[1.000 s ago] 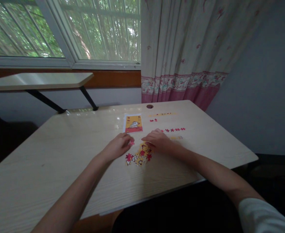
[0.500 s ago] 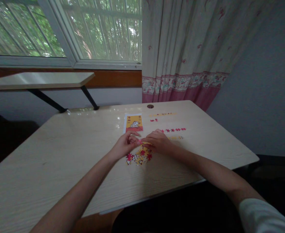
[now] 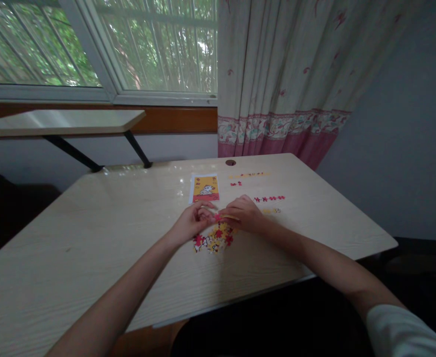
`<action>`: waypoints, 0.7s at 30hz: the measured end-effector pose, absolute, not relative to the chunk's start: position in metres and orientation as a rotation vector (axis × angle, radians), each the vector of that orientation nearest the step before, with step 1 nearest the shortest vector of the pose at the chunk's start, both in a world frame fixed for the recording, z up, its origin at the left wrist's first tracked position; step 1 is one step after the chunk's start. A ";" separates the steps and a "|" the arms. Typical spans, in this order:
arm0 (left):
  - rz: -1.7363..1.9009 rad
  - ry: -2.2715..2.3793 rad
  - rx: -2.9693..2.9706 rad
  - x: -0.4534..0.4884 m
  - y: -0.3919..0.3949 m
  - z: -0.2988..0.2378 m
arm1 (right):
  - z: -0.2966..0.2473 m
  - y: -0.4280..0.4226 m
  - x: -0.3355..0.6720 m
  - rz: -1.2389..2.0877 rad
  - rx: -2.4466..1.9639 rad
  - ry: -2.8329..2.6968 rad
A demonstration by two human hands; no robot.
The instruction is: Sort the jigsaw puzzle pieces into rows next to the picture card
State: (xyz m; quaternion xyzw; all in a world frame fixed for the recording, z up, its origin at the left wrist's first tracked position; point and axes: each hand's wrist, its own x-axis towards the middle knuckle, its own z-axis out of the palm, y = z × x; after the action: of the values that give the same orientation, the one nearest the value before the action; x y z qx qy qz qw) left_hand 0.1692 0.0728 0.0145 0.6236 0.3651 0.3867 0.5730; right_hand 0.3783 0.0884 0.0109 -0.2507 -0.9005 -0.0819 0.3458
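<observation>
My left hand (image 3: 194,221) is closed, its thumb and fingertips pinching a red jigsaw piece (image 3: 218,217). Close beside it, my right hand (image 3: 245,214) has its fingers closed on a yellow jigsaw piece (image 3: 231,217), and its fingertips meet the red piece too. Just below both hands lies a loose pile of red, yellow and white jigsaw pieces (image 3: 213,241), partly covered by the right hand. Beyond the left hand is a picture card (image 3: 206,188) with a white animal on yellow and red.
A row of red pieces (image 3: 273,198) and a short row of yellow pieces (image 3: 272,210) lie past my right hand. Farther back are two red pieces (image 3: 236,184) and a yellowish row (image 3: 255,174). A raised shelf (image 3: 62,121) stands at the desk's (image 3: 102,223) back left.
My right hand has shifted slightly to the right, and more of the red and yellow pieces at its fingertips shows. The left hand is nearly unmoved.
</observation>
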 end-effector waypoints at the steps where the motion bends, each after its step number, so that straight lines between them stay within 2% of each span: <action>1: 0.912 0.860 1.469 0.169 0.073 0.014 | 0.012 0.090 0.380 -0.214 -0.661 -2.327; 5: 0.939 0.910 1.548 0.166 0.075 0.015 | 0.019 0.100 0.392 -0.249 -0.782 -2.219; 12: 0.808 1.194 2.056 0.150 0.081 0.015 | 0.033 0.126 0.443 -0.305 -0.974 -1.899; 21: 0.616 1.279 2.340 0.146 0.081 0.017 | 0.035 0.125 0.442 -0.313 -0.924 -1.906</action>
State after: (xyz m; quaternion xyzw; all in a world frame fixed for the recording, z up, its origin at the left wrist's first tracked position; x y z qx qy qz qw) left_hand 0.1457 0.0814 0.0166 0.8375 0.4578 0.2206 0.2012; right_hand 0.4425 0.1254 0.0352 -0.3785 -0.7813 -0.1281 0.4795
